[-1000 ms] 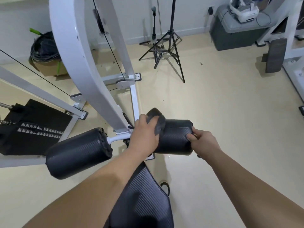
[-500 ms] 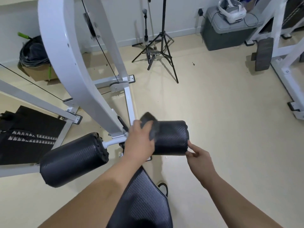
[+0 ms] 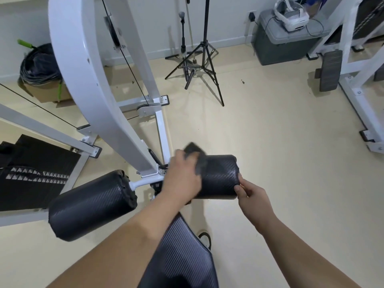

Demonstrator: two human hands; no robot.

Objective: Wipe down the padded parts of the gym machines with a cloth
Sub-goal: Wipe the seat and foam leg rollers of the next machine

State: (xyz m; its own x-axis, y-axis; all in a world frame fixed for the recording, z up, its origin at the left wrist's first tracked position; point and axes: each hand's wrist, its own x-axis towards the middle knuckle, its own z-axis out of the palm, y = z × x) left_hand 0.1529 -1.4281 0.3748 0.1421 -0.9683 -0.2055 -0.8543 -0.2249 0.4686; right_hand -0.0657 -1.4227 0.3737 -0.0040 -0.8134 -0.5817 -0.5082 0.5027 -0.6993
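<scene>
Two black padded rollers stick out from a white machine frame (image 3: pixel 87 80). My left hand (image 3: pixel 182 177) presses a dark grey cloth (image 3: pixel 196 155) onto the inner end of the right roller (image 3: pixel 221 175). My right hand (image 3: pixel 252 196) pinches that roller's outer end near its lower corner. The left roller (image 3: pixel 91 204) is untouched. A black padded seat (image 3: pixel 182 260) lies below my forearms, partly hidden by my left arm.
A black tripod (image 3: pixel 199 57) stands on the beige floor beyond the rollers. A grey box (image 3: pixel 286 44) with a white headset on it sits at the back right, beside a second white machine (image 3: pixel 361 80). A black mat (image 3: pixel 31 173) lies left.
My left hand with the cloth has stayed on the right roller's inner end, shifting slightly. My right hand slid down to the roller's outer lower corner. The camera view drifted.
</scene>
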